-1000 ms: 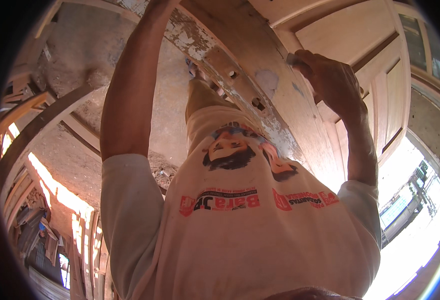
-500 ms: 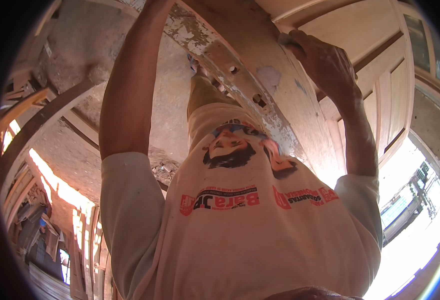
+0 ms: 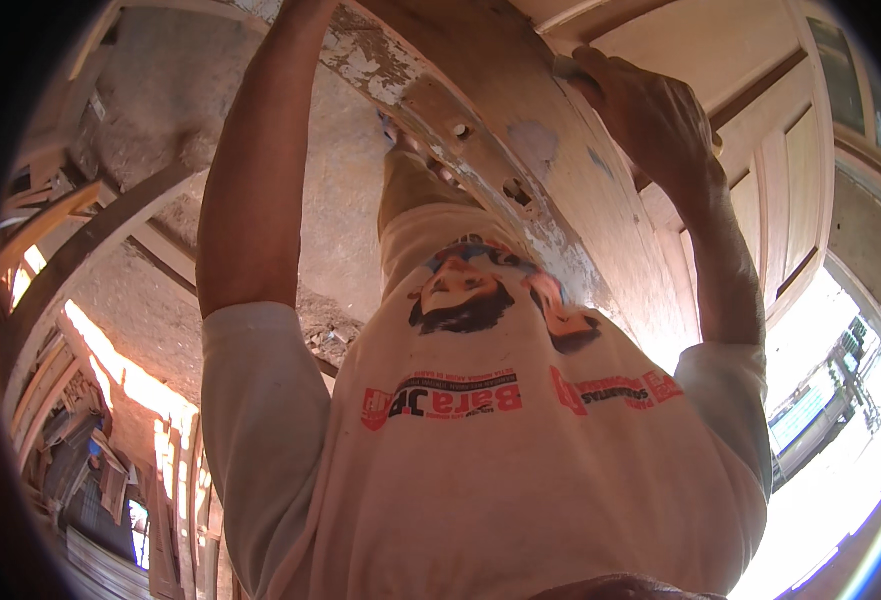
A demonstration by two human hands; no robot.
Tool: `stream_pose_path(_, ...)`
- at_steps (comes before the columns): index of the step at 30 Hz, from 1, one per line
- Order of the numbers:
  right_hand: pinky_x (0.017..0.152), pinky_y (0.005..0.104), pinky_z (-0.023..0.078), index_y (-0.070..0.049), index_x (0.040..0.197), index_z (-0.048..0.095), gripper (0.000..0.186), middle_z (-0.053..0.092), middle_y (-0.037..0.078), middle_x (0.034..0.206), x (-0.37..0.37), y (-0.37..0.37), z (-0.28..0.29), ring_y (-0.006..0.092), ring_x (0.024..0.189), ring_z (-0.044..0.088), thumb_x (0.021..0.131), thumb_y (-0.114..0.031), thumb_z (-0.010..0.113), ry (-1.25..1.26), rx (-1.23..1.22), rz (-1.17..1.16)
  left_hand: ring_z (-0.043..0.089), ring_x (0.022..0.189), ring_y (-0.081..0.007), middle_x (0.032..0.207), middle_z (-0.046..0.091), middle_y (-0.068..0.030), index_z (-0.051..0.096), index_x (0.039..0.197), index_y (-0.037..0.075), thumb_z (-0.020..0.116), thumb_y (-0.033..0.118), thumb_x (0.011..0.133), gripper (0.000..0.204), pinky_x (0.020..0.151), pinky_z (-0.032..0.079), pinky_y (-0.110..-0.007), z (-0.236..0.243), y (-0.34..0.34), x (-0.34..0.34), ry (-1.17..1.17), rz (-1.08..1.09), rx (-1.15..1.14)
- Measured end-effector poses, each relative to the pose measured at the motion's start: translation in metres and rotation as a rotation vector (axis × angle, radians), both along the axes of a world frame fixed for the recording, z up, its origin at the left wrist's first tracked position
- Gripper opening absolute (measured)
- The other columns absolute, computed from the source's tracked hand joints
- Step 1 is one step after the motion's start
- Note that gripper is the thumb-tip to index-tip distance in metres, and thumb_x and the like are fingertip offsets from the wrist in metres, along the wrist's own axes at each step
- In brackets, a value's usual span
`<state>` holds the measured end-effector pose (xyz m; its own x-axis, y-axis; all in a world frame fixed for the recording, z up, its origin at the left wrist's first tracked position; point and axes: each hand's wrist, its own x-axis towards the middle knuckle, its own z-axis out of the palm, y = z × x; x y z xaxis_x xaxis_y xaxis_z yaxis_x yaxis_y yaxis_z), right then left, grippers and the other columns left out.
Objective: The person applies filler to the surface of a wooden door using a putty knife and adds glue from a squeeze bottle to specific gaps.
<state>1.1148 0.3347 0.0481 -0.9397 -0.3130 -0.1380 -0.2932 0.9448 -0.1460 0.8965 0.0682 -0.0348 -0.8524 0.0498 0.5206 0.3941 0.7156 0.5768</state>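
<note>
My right hand [image 3: 650, 115] is closed, its fingers bent around a small grey flat piece [image 3: 566, 68] that sticks out past the fingertips. It rests on or just over a brown wooden door [image 3: 585, 190] with raised panels. A speck of yellow shows at the palm's edge; I cannot make out what it is. Along the near edge of the door, pale paint is worn and flaking, and two holes [image 3: 516, 191] are cut through it. My left forearm reaches up past the top of the picture, so my left hand is out of sight.
Curved-looking timber lengths [image 3: 90, 240] and wood scraps lie at the left. Below me is a dusty concrete floor [image 3: 345, 150]. A panelled door section [image 3: 795, 190] stands out at the right, and bright daylight comes in at the lower right.
The whole view has shifted slightly, with the door's holes a little higher and further left. My right hand keeps its grip on the grey piece and sits slightly further along the wood.
</note>
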Motion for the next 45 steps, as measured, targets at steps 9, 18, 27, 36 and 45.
stream_pose_path(9, 0.067, 0.0422, 0.061, -0.011, 0.109, 0.062, 0.027, 0.075, 0.008, 0.091, 0.007, 0.003, -0.005, 0.0284, 0.078, 0.075, 0.106, -0.037, 0.055, 0.119, -0.109, 0.040, 0.068, 0.087, -0.0451, 0.091, 0.071, -0.0231, 0.064, 0.113, 0.009, 0.070, 0.043, 0.096, 0.039, 0.077, 0.052, -0.054, -0.001, 0.001, 0.002, 0.034, 0.052, -0.035)
stream_pose_path(18, 0.073, 0.0442, 0.061, -0.010, 0.114, 0.062, 0.026, 0.074, 0.011, 0.085, -0.002, 0.004, 0.000, 0.0309, 0.079, 0.075, 0.105, -0.034, 0.057, -0.023, 0.018, 0.066, 0.068, 0.086, -0.0452, 0.089, 0.071, -0.0228, 0.064, 0.113, 0.009, 0.070, 0.044, 0.096, 0.039, 0.076, 0.052, -0.054, 0.002, -0.001, 0.001, -0.011, 0.036, -0.066)
stream_pose_path(27, 0.069, 0.0443, 0.059, -0.010, 0.112, 0.062, 0.023, 0.074, 0.011, 0.081, 0.014, 0.008, 0.024, 0.0291, 0.071, 0.074, 0.106, -0.032, 0.057, -0.253, 0.087, -0.014, 0.068, 0.087, -0.0446, 0.090, 0.071, -0.0224, 0.065, 0.111, 0.009, 0.070, 0.043, 0.096, 0.038, 0.075, 0.052, -0.053, 0.010, 0.003, 0.006, -0.055, 0.040, -0.053)
stream_pose_path(36, 0.071, 0.0440, 0.061, -0.013, 0.120, 0.064, 0.028, 0.077, 0.007, 0.093, 0.036, 0.023, 0.004, 0.0292, 0.080, 0.076, 0.103, -0.034, 0.062, -0.057, -0.106, -0.138, 0.068, 0.084, -0.0448, 0.088, 0.070, -0.0230, 0.064, 0.111, 0.009, 0.070, 0.042, 0.097, 0.036, 0.074, 0.052, -0.054, -0.001, -0.001, 0.001, 0.048, 0.022, -0.067)
stream_pose_path(45, 0.076, 0.0445, 0.063, -0.012, 0.124, 0.064, 0.030, 0.077, 0.010, 0.101, 0.031, 0.019, 0.002, 0.0308, 0.088, 0.076, 0.101, -0.032, 0.064, -0.078, -0.104, -0.112, 0.068, 0.086, -0.0456, 0.090, 0.071, -0.0236, 0.064, 0.112, 0.008, 0.070, 0.043, 0.096, 0.039, 0.075, 0.053, -0.055, -0.001, -0.002, 0.001, 0.040, 0.049, -0.090)
